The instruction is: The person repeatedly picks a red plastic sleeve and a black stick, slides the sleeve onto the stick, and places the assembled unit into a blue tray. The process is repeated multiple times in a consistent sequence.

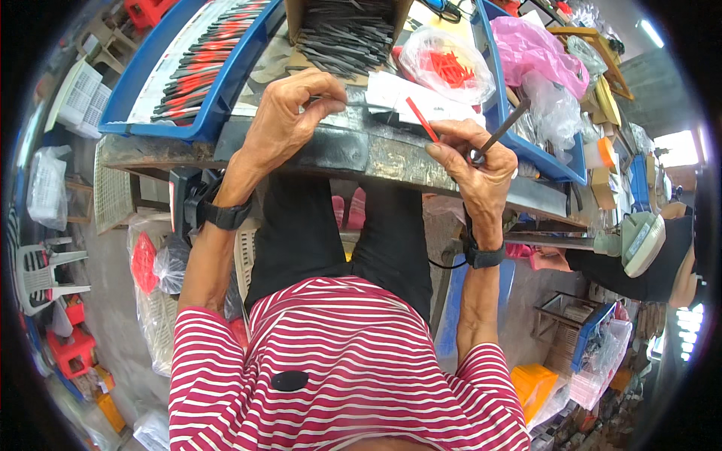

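Observation:
My right hand is closed, with a slim red plastic strip pinched between thumb and forefinger. The same hand also grips a dark rod with a shiny metal part near the fingers; its exact kind is unclear. Over the bench edge, my left hand has its fingers curled together, and whatever they may hold is hidden. Beyond the hands, a cardboard box holds many slim dark pieces. A clear plastic bag of red strips lies beyond my right hand.
At the left, a blue tray holds a row of black-and-red pieces. Another blue tray with plastic bags, one pink, stands at the right. White paper lies on the worn bench. Another person is at the right.

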{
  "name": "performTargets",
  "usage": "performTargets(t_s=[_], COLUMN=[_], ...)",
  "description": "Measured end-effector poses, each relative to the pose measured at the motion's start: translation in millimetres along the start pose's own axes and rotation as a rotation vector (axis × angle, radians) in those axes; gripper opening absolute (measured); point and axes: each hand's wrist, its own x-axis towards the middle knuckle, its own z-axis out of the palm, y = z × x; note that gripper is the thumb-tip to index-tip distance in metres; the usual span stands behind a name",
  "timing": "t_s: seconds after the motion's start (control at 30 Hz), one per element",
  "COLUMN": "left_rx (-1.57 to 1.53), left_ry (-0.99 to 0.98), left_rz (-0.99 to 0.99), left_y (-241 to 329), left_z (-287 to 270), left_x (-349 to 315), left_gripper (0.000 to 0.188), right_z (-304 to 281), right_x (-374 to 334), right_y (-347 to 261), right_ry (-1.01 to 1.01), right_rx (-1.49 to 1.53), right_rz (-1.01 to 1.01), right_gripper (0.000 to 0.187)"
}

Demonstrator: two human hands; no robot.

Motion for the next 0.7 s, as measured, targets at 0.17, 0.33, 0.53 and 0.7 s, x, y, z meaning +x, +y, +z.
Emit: performTargets(t_s=[0.17, 0.33, 0.53, 0.7], left_rx=[-0.188, -0.44, -0.443, -0.449], left_ry=[-0.099, -0.106, -0.202, -0.221], left_rz=[-0.031, -0.055, -0.107, -0.106], left_y=[24, 28, 29, 32], left_z=[9, 21, 27, 30], left_x=[-11, -12, -13, -11], left_gripper=[0.013, 0.028, 0.037, 0.038], right_z=[-1, 1, -2, -4], right_x=[-8, -18, -26, -28], right_y=[-18, -23, -21, -21], right_ry=[-0.076, -0.105, -0.139, -0.151], right_rx=[-0.162, -0.331, -0.483, -0.537], right_rz=[-0.217, -0.31, -0.358, -0.372], right_gripper=[0.028, 0.034, 0.035, 0.041])
